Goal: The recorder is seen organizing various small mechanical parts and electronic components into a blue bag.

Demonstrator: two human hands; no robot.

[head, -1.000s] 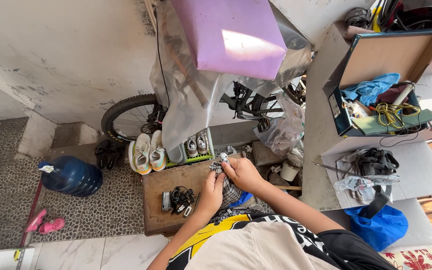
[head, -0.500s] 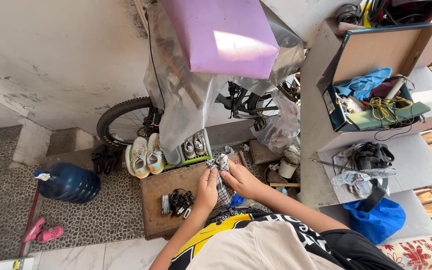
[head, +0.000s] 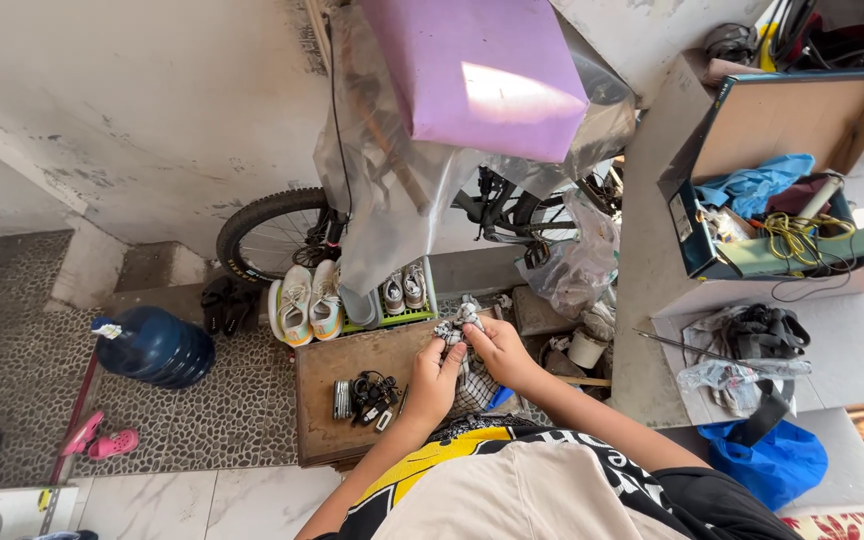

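Pinching a checkered black-and-white cloth [head: 460, 330] between them, the left hand [head: 436, 378] and the right hand [head: 497, 350] meet above the far right corner of a low wooden desk [head: 324, 400]. Each hand's grip is clamped on the bunched top of the cloth, fingers closed tight around it, while the rest of the fabric hangs down under the wrists toward the desk's right edge. Whether anything is wrapped inside the bunch cannot be told from here. Near the middle of the desk, just beside the left wrist, lies a tangle of black cables and small gadgets [head: 364, 396]. Past the desk's far edge stand a pair of pale sneakers [head: 308, 302] and, next to them, a green rack [head: 404, 313] holding smaller grey shoes. Behind these leans a bicycle [head: 282, 235] draped in clear plastic sheeting [head: 384, 210], with a purple foam block [head: 487, 70] on top. Well off the desk's left edge, a blue water jug [head: 155, 346] lies on the pebbled floor, and pink sandals [head: 100, 441] sit farther left. An open cardboard box [head: 782, 120] of cords and rags rests on the ledge to the right.
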